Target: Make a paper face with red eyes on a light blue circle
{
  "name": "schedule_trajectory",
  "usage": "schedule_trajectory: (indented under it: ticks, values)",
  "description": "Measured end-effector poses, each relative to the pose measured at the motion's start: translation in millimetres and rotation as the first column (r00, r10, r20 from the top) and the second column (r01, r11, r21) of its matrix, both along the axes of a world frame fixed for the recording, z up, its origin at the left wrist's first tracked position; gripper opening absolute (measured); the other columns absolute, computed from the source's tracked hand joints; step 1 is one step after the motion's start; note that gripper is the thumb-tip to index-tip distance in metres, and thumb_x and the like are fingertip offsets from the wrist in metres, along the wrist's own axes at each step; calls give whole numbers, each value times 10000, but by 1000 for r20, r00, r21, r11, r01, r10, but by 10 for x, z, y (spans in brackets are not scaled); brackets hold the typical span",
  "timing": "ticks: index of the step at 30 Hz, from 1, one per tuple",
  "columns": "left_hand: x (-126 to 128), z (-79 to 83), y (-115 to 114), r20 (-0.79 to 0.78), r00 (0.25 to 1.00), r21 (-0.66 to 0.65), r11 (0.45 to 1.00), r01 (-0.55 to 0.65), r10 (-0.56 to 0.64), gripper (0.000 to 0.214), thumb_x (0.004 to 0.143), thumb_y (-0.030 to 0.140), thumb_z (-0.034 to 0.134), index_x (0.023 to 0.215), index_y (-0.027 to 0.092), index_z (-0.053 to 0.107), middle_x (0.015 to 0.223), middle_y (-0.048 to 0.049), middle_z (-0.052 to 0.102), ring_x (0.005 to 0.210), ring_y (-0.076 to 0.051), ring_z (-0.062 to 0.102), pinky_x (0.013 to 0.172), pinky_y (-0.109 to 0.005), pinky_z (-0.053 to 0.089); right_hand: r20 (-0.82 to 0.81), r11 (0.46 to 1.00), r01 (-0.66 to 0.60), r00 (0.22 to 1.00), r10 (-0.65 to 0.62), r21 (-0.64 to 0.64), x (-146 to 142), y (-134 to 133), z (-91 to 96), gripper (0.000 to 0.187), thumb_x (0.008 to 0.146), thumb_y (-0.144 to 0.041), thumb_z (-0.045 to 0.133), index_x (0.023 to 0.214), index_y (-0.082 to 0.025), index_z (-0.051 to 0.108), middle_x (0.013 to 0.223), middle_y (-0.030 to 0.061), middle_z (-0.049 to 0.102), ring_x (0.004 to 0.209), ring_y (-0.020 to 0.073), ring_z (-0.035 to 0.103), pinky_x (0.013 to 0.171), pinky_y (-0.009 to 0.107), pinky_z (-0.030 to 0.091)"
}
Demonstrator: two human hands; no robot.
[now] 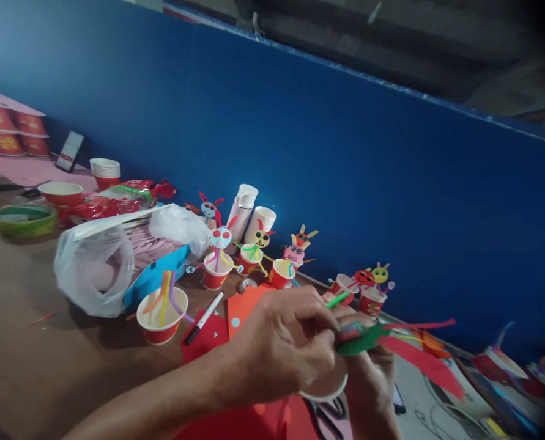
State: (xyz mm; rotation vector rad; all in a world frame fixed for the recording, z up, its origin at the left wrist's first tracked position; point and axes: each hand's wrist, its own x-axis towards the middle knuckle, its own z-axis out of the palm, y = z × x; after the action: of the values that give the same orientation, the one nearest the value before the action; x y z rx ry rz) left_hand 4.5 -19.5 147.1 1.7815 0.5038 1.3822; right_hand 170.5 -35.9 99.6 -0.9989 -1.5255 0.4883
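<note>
My left hand (295, 333) is closed, pinching a green paper cutout (361, 341) with long red paper strips (426, 365) that stick out to the right. Behind the cutout, my right hand (370, 373) bends its fingers around the same piece, partly hidden. A short green strip (339, 299) pokes up between the fingers. Just below my hands shows the rim of a paper cup (327, 390); most of it is covered. Scissors with black handles (327, 421) lie under it, beside red paper sheets (254, 421).
A cup with coloured strips (162, 315), a marker (204, 318) and a plastic bag (93, 269) are to the left. Several cups with paper faces (217, 269) stand along the blue partition (300, 140). Green tape (24, 220) lies far left. Cables (437, 397) are at right.
</note>
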Motion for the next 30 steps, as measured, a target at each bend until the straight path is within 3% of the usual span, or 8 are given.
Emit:
schedule_trajectory:
  ticks: [3,8,14,19,24,30]
  values:
    - [-32,32,9,-71,997,-64,998,21,-26,164,686,46,496,702,132,634,722,-27,622,659,-112,554,614,-222,442,-54,998,57,997,-55,26,60,72,-54,162,712,-379,654,688,-219,649,747,42,676,745,239,630,623,341,497]
    - [-58,63,11,-107,993,-108,994,31,-42,125,707,96,568,785,134,657,758,-28,627,680,-115,559,623,-224,443,-35,994,110,993,-109,26,125,90,-106,154,659,-359,693,720,-219,677,722,34,694,741,246,643,677,353,488]
    - [-44,47,26,-47,997,-63,997,53,-56,119,762,161,594,849,143,673,768,-35,630,692,-114,561,633,-227,441,5,999,41,999,-41,-28,115,75,-84,141,694,-328,667,772,-213,693,801,42,701,759,248,640,672,342,495]
    - [-20,39,14,6,1000,-63,998,17,-17,99,754,118,560,738,114,658,709,-37,614,646,-108,547,609,-226,436,5,997,-45,999,45,-61,157,100,-108,111,741,-267,629,822,-226,693,868,28,696,803,229,635,708,319,494]
    - [-26,75,14,-5,998,-265,963,55,-58,71,722,148,580,685,105,622,690,-39,612,646,-115,537,598,-225,432,-2,996,-53,999,53,-73,140,93,-122,143,789,-282,580,853,-217,691,850,37,695,798,222,635,722,325,492]
    - [-37,56,65,74,984,-393,902,177,-161,61,731,140,573,731,102,619,688,-34,599,635,-105,534,585,-214,429,-13,992,89,996,-90,-95,132,95,-142,157,747,-316,633,839,-209,700,728,32,700,656,207,639,633,306,496]
